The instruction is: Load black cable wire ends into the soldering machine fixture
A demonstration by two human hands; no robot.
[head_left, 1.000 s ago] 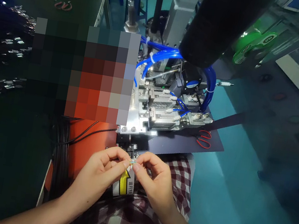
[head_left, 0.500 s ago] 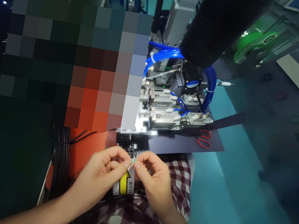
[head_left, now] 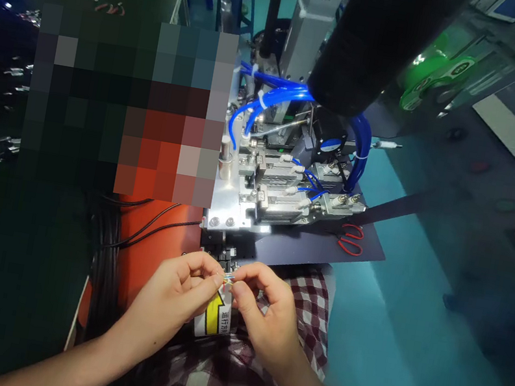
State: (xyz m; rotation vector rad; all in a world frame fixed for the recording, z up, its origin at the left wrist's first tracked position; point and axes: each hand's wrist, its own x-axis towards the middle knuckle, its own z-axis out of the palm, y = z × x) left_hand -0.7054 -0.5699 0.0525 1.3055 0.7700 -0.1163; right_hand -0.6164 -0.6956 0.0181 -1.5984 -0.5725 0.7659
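Observation:
Several thin coloured wires (head_left: 228,278) show between my fingertips, blue, yellow and red among them. My left hand (head_left: 184,289) pinches them from the left, between thumb and forefinger. From the right, my right hand (head_left: 266,303) has thumb and forefinger closed round the wire ends. Just below the fingertips is a white label with a yellow arrow (head_left: 213,317) and printed characters, on a rounded part over my lap. Where the wires run inside my fingers is hidden.
A metal machine (head_left: 280,203) with blue air tubes (head_left: 289,89) stands ahead. Red-handled scissors (head_left: 352,240) lie on its dark base plate. Black cables (head_left: 103,259) hang at the left beside an orange surface (head_left: 152,234). A black cylinder (head_left: 375,48) hangs above. Pixelation covers part of the left.
My right thumb has shifted slightly away from the left fingertips, and more of the coloured wires shows. Both hands otherwise keep nearly the same place.

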